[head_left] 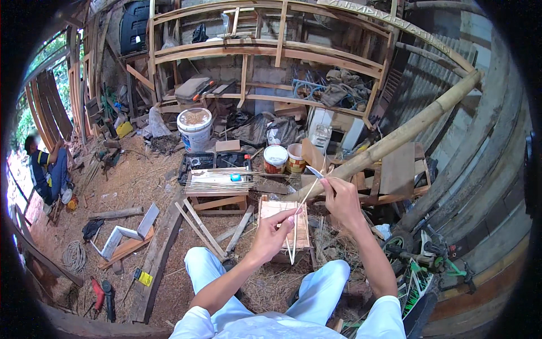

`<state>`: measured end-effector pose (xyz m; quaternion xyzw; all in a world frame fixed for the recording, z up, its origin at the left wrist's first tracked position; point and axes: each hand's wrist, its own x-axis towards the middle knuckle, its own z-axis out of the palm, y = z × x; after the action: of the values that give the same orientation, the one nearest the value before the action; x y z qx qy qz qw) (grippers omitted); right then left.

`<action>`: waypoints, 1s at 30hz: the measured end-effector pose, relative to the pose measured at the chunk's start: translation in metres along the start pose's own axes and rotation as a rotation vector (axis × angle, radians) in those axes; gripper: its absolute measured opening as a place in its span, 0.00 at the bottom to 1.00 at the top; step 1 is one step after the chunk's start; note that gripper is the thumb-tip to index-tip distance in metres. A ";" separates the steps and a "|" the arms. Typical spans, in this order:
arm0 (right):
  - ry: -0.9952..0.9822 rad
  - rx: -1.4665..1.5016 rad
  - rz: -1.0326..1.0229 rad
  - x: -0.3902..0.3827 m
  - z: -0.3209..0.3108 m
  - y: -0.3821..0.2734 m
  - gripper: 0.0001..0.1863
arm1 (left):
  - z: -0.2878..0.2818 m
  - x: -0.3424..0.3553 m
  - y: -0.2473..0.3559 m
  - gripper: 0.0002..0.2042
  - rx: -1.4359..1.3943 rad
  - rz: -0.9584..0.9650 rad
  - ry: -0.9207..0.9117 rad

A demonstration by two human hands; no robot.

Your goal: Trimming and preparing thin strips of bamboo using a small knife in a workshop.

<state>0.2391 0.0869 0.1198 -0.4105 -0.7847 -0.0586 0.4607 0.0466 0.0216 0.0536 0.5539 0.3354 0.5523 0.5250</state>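
Note:
My right hand [339, 200] grips a small knife [313, 171] with its blade pointing up and to the left, against a thin pale bamboo strip [305, 195]. Lower and to the left, my left hand [279, 231] pinches that strip between thumb and fingers. Beneath both hands is a low wooden block [270, 206] with more thin strips across it, some meeting near its front edge. A thick bamboo pole [406, 130] runs diagonally just behind my right hand.
Ahead stand a small bench of strips [212, 183] and buckets [275, 164]. A co-worker [42, 169] sits at far left. Offcuts [118, 243], a red power tool [97, 294] and a coil [73, 257] lie left. A green bicycle [423, 271] is at lower right.

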 end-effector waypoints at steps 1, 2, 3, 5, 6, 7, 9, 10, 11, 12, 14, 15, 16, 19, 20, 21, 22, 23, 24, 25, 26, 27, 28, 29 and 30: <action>-0.033 0.000 0.038 0.002 0.000 -0.002 0.10 | -0.001 0.001 0.000 0.15 0.041 -0.010 0.003; -0.034 0.000 0.038 0.001 0.001 -0.004 0.10 | -0.003 0.002 -0.001 0.15 0.082 -0.019 0.005; -0.070 0.013 0.057 -0.003 0.001 -0.006 0.10 | -0.003 0.001 0.000 0.15 0.081 -0.019 0.006; -0.170 0.067 0.011 -0.015 0.003 -0.017 0.09 | -0.005 -0.003 0.004 0.15 0.100 -0.047 -0.020; -0.236 0.106 -0.052 -0.024 0.006 -0.026 0.09 | -0.007 -0.003 0.004 0.15 0.103 -0.049 -0.012; -0.192 0.177 -0.091 -0.031 0.012 -0.029 0.10 | -0.007 -0.003 0.003 0.15 0.115 -0.032 -0.002; -0.167 0.145 0.026 -0.019 0.005 -0.014 0.10 | -0.007 -0.003 0.002 0.15 0.129 -0.022 0.007; -0.138 0.111 0.139 -0.010 0.001 -0.005 0.10 | -0.007 -0.003 0.001 0.15 0.148 0.020 0.007; -0.137 0.070 0.064 -0.002 -0.003 -0.001 0.09 | -0.007 -0.003 0.000 0.15 0.168 0.062 0.006; -0.137 0.071 0.069 -0.005 -0.002 -0.002 0.09 | -0.008 -0.003 -0.001 0.15 0.169 0.058 0.004; -0.121 0.078 0.058 -0.010 0.007 -0.003 0.09 | -0.012 0.003 -0.006 0.15 0.222 -0.055 -0.001; -0.185 0.093 -0.018 -0.019 0.014 -0.010 0.08 | -0.013 0.002 -0.006 0.15 0.224 -0.054 0.000; -0.250 0.108 -0.090 -0.033 0.021 -0.019 0.08 | -0.014 -0.001 -0.005 0.15 0.189 -0.093 -0.006; -0.205 0.022 0.032 -0.020 0.022 0.005 0.06 | -0.015 0.003 -0.014 0.15 0.169 -0.087 0.010; -0.197 -0.071 0.153 -0.011 0.018 0.017 0.05 | -0.013 0.008 -0.015 0.15 0.181 -0.031 0.030; -0.166 -0.018 0.132 -0.019 0.024 0.017 0.06 | -0.011 0.006 -0.013 0.14 0.209 -0.089 0.004; -0.164 -0.014 0.129 -0.026 0.032 0.009 0.06 | -0.014 0.006 -0.014 0.14 0.213 -0.088 0.007; -0.162 0.047 -0.019 -0.035 0.037 0.001 0.07 | -0.015 0.004 -0.016 0.14 0.161 -0.088 0.014; -0.159 0.108 -0.168 -0.039 0.040 -0.003 0.08 | -0.016 0.003 -0.017 0.14 0.109 -0.088 0.020; -0.155 0.105 -0.168 -0.031 0.035 0.006 0.08 | -0.016 0.006 -0.017 0.14 0.110 -0.084 0.016; -0.169 0.065 0.002 -0.018 0.036 0.021 0.08 | -0.024 0.004 -0.017 0.14 0.152 -0.055 0.038; -0.189 0.008 0.186 -0.012 0.028 0.034 0.08 | -0.027 -0.004 -0.017 0.14 0.181 -0.033 0.042; -0.197 -0.062 0.360 -0.005 0.021 0.046 0.08 | -0.028 -0.001 -0.016 0.15 0.207 0.006 0.039; -0.191 -0.066 0.364 -0.008 0.014 0.050 0.08 | -0.026 -0.007 -0.009 0.15 0.194 -0.110 0.032; -0.147 -0.067 0.354 -0.013 0.008 0.052 0.08 | -0.028 -0.006 -0.009 0.15 0.193 -0.106 0.023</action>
<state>0.2731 0.1169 0.0909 -0.5604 -0.7295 0.0276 0.3913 0.0203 0.0238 0.0387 0.5770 0.4221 0.4950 0.4938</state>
